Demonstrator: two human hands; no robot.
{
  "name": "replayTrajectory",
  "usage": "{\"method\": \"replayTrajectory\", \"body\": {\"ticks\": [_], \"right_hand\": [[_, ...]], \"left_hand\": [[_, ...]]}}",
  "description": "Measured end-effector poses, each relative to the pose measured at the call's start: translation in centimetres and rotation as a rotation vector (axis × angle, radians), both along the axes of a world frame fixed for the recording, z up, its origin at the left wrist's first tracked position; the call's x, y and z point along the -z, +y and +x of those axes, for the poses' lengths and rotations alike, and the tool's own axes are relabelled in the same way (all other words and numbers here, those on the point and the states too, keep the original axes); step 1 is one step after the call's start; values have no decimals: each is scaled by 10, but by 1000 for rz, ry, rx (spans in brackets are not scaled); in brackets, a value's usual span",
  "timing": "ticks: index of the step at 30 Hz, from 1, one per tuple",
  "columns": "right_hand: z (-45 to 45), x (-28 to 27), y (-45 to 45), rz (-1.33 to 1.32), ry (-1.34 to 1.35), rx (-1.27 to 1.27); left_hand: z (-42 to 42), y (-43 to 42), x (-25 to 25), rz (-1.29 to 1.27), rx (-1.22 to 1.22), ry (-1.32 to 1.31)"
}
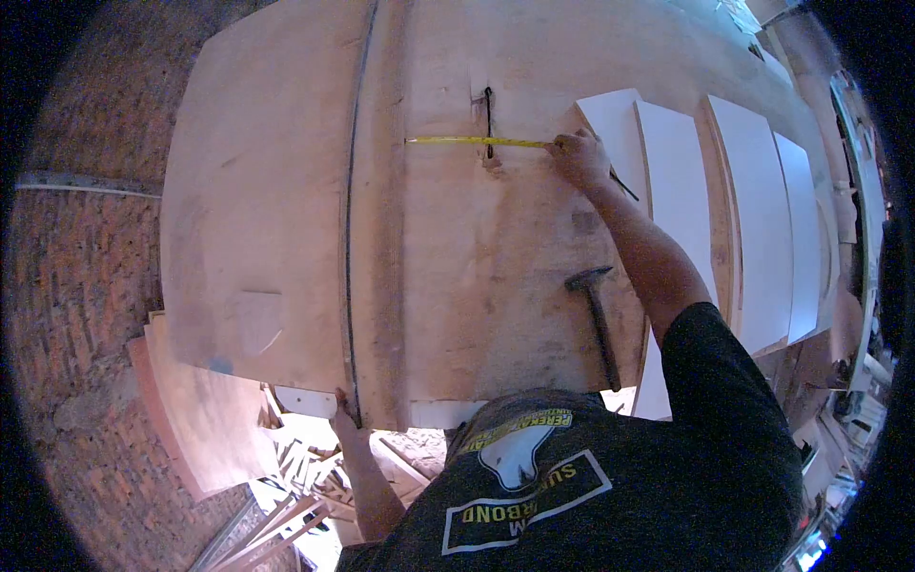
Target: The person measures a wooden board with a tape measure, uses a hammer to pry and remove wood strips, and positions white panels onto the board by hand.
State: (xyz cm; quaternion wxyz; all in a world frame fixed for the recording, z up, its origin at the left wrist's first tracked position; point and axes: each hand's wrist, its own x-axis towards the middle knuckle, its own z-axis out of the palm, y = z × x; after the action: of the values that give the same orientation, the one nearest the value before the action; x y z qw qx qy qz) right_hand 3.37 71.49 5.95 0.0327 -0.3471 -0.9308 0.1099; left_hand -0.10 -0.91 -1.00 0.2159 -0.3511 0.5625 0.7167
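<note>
My right hand (pixel 579 160) is closed at the right end of a yellow tape measure (pixel 457 140), whose blade lies drawn out leftward across the wooden tabletop (pixel 515 257). A thin dark stick, perhaps a pencil (pixel 624 183), pokes out beside that hand. Under the blade a dark slot (pixel 489 119) runs in the wood. Down at the near edge, my left hand (pixel 351 429) touches the table by the end of a long dark strip (pixel 351 238); its fingers are mostly hidden. A hammer (pixel 598 319) lies to the right, below my right forearm.
Several white panels (pixel 677 181) lie along the table's right side. Curved wood sheets (pixel 210 410) lean at the lower left by a brick surface (pixel 76 286). Wood offcuts (pixel 315 477) are heaped on the floor below my left hand.
</note>
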Motion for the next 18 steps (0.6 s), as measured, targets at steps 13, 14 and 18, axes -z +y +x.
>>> {"method": "replayTrajectory", "body": {"ticks": [13, 14, 18], "right_hand": [[3, 5, 2, -15, 3, 24], [3, 5, 2, -25, 0, 24], [2, -1, -2, -23, 5, 40]], "left_hand": [[-1, -1, 6, -3, -78, -6], [0, 4, 2, -11, -88, -6], [1, 17, -13, -19, -103, -20]]}}
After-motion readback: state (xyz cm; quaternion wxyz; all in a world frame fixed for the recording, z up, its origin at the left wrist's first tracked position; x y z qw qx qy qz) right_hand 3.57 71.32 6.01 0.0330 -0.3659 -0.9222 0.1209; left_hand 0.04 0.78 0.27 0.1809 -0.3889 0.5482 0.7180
